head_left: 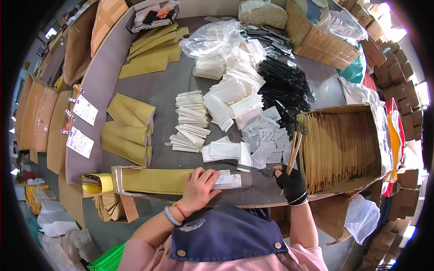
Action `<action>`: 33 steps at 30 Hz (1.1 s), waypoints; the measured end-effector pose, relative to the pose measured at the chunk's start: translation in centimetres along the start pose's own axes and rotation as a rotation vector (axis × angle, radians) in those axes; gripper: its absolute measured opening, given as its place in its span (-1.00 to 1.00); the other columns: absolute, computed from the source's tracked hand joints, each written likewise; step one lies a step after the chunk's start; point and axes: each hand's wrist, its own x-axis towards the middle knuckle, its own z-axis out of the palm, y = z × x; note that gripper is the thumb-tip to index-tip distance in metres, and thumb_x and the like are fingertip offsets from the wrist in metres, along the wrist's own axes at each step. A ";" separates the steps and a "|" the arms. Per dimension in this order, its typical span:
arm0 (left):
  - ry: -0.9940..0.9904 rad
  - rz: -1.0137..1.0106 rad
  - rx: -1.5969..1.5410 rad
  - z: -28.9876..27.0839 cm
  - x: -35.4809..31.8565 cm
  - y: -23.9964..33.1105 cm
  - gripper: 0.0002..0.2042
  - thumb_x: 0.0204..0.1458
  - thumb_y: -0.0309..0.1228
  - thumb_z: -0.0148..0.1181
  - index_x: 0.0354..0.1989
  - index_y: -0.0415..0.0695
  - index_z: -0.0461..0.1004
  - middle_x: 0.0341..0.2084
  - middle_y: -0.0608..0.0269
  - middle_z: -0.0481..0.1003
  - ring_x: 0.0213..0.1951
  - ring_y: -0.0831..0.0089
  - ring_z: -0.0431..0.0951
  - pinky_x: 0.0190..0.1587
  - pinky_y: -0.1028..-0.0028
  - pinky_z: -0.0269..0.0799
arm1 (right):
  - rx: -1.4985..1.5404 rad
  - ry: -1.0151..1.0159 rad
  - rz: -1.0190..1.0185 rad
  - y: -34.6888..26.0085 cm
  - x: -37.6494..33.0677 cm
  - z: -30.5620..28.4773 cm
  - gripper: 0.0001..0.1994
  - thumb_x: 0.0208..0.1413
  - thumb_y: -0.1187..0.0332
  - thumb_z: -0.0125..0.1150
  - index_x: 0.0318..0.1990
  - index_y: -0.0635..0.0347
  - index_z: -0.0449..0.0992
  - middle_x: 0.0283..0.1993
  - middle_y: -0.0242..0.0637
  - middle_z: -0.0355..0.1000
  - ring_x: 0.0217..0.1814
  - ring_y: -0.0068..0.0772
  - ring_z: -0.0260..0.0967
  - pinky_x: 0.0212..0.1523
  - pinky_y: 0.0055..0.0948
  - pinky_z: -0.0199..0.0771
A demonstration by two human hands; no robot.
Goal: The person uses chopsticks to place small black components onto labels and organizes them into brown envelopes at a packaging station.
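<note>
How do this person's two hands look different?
The left hand is bare, while the right hand wears a black glove. The left hand lies over a yellow strip; the right hand is curled around thin wooden sticks. Both are at the near edge of the table.

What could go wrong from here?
The chopsticks splay slightly above the right hand, so one might slip out of the grip. The black utensil juts left from that hand, close to the napkins, and could nudge them. The sachets lie loose and overlapping nearby; a brush from the right hand might scatter some.
</note>
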 end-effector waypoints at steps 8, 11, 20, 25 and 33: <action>0.149 0.123 0.101 0.7 -1.1 -0.4 -0.69 -0.17 -0.28 0.36 -0.17 0.11 0.59 -0.07 0.48 0.45 -0.07 0.32 0.35 -0.03 0.25 0.18 | 0.077 -0.064 0.052 1.1 -0.7 0.7 -0.86 0.13 0.42 0.22 -0.20 0.26 0.60 -0.56 -0.60 0.28 -0.57 -0.77 0.12 -0.53 -0.69 0.07; 0.156 0.191 0.121 1.4 -1.5 -0.7 -0.72 -0.15 -0.31 0.33 -0.18 0.12 0.59 -0.12 0.53 0.46 -0.11 0.37 0.37 -0.05 0.28 0.18 | 0.042 -0.133 0.073 1.2 -0.5 2.1 -0.85 0.12 0.40 0.23 -0.22 0.26 0.61 -0.55 -0.59 0.31 -0.55 -0.76 0.17 -0.52 -0.68 0.15; 0.059 0.040 0.182 -1.0 -2.8 -0.5 -0.68 -0.15 -0.31 0.33 -0.14 0.04 0.57 -0.15 0.45 0.45 -0.10 0.32 0.37 -0.03 0.27 0.18 | -0.584 0.133 -0.535 2.8 -0.2 4.7 -0.87 0.07 0.39 0.22 -0.22 0.10 0.58 -0.43 -0.20 0.43 -0.33 -0.06 0.43 -0.32 -0.30 0.43; 0.091 -0.012 0.089 -3.0 -3.2 -2.1 -0.51 -0.20 -0.24 0.40 -0.01 -0.06 0.52 0.02 0.23 0.39 0.08 0.10 0.29 0.11 0.14 0.18 | -1.040 -0.173 -0.820 2.8 -0.5 3.7 -0.62 -0.07 0.45 0.25 -0.04 -0.17 0.56 -0.48 -0.31 0.37 -0.43 -0.20 0.37 -0.43 -0.25 0.39; -0.023 -0.014 -0.040 -4.4 -2.3 -4.5 -0.31 -0.36 -0.19 0.50 0.04 -0.20 0.46 0.03 0.12 0.38 0.10 0.06 0.29 0.19 0.13 0.20 | -1.153 -0.270 -0.945 3.3 1.8 4.9 -0.53 -0.13 0.32 0.35 0.04 -0.26 0.52 -0.48 -0.35 0.38 -0.45 -0.23 0.36 -0.49 -0.20 0.36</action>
